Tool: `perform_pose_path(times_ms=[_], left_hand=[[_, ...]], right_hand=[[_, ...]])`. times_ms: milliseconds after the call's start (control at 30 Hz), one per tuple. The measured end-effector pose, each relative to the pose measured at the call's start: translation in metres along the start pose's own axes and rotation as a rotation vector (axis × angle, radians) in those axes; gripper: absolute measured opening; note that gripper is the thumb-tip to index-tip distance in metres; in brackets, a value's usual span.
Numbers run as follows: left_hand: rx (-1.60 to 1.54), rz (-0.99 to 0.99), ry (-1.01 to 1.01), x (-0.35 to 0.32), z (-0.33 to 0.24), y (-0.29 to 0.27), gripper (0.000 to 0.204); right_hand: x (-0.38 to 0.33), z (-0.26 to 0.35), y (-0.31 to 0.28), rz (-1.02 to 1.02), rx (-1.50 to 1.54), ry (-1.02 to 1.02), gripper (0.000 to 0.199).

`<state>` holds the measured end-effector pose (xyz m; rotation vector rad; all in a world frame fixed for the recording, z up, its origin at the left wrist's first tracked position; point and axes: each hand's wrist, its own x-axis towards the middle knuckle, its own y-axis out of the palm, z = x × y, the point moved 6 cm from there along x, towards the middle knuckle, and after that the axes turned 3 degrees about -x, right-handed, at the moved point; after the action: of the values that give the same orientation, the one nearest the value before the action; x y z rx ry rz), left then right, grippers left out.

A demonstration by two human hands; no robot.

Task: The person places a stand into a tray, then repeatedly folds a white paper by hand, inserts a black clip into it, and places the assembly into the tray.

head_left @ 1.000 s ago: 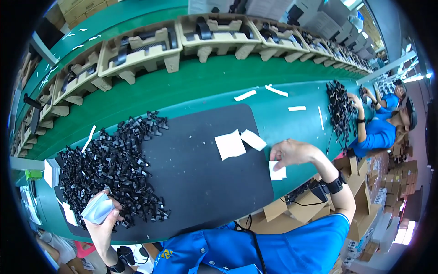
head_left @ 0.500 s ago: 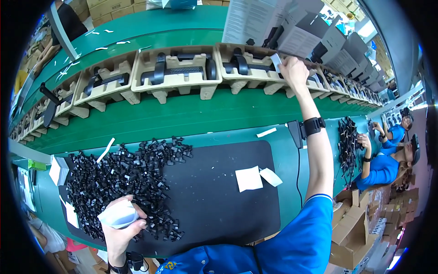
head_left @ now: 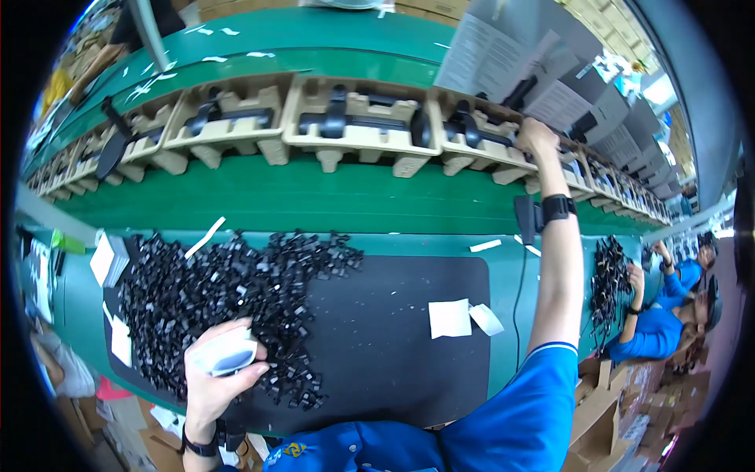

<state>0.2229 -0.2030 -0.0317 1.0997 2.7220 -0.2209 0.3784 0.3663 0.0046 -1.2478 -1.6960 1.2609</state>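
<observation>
We see the left hand [head_left: 206, 387] curled round a stack of white paper slips [head_left: 225, 354], over the near-left heap of small black plastic parts [head_left: 228, 287]; a loosened thumb could spill slips among them. Far right, the right hand [head_left: 540, 140] is at a row of pulp trays [head_left: 362, 146], where its black wrist box [head_left: 524, 216] could knock one. Its fingertips are hidden, so we cannot tell what it holds.

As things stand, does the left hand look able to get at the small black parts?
Probably not easily: the small black parts lie uncovered around the left hand, but that hand is wrapped around a white papery bundle, which likely leaves no free grip.
</observation>
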Motion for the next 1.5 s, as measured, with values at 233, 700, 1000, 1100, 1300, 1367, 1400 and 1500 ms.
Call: perform_pose_path(times_ms=[233,700,1000,1100,1300,1367,1400,1500], left_hand=[[0.037,0.120,0.200,0.008,-0.011,0.015,0.052],[-0.104,-0.014,0.333,-0.052,0.022,-0.044,0.067],[-0.190,0.025,0.339,-0.061,0.029,-0.050,0.068],[-0.240,0.021,0.264,-0.051,0.034,-0.053,0.067],[-0.209,0.079,0.233,-0.044,0.031,-0.043,0.066],[-0.205,0.094,0.208,-0.041,0.029,-0.036,0.068],[-0.204,0.090,0.208,-0.041,0.029,-0.037,0.068],[-0.126,0.084,0.201,-0.043,0.028,-0.036,0.066]], right_hand=[[-0.151,0.026,-0.047,-0.390,0.549,-0.617,0.034],[-0.372,0.167,0.027,-0.177,0.695,-1.077,0.031],[-0.398,0.201,0.024,-0.078,0.707,-1.197,0.025],[-0.391,0.193,0.030,0.045,0.726,-1.237,0.023],[-0.399,0.190,0.026,-0.039,0.668,-1.306,0.022],[-0.404,0.189,0.022,-0.131,0.637,-1.325,0.022],[-0.402,0.189,0.020,-0.113,0.648,-1.280,0.021],[-0.400,0.187,0.009,-0.071,0.673,-1.198,0.020]])
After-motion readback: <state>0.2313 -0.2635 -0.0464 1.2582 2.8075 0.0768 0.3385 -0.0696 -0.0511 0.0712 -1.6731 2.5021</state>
